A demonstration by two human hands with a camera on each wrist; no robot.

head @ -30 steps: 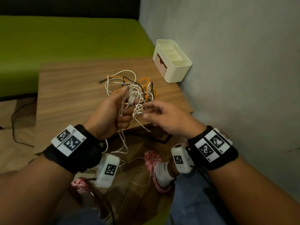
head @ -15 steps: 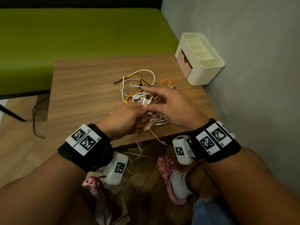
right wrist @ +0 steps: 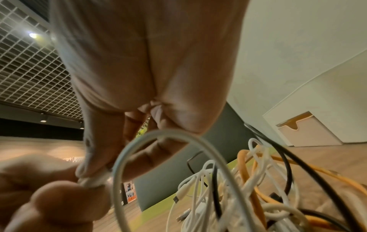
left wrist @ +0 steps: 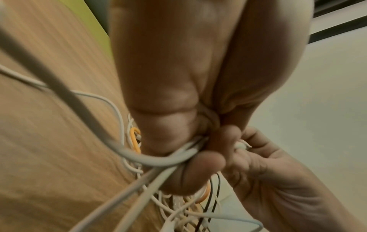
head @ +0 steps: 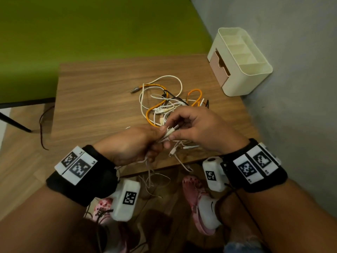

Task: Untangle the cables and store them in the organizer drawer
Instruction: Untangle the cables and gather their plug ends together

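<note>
Tangled bundle of white, orange and black cables (head: 169, 103) on brown wooden table (head: 94, 92). Left hand (head: 131, 145) clenched around white strands as anchor; right hand (head: 197, 128) pinching 1 connector, probably to free it. Cream plastic organizer with closed pink drawer (head: 218, 67) well apart.

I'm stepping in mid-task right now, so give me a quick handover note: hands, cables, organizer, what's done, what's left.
Left hand: grips a bunch of white cables.
Right hand: pinches the same white strands.
Cable tangle (white, orange, black): on the wooden table, still knotted.
Organizer: at the table's far right corner, its drawer closed.
Done: nothing stored.
Left: separate the cables, open the drawer, store them.
</note>
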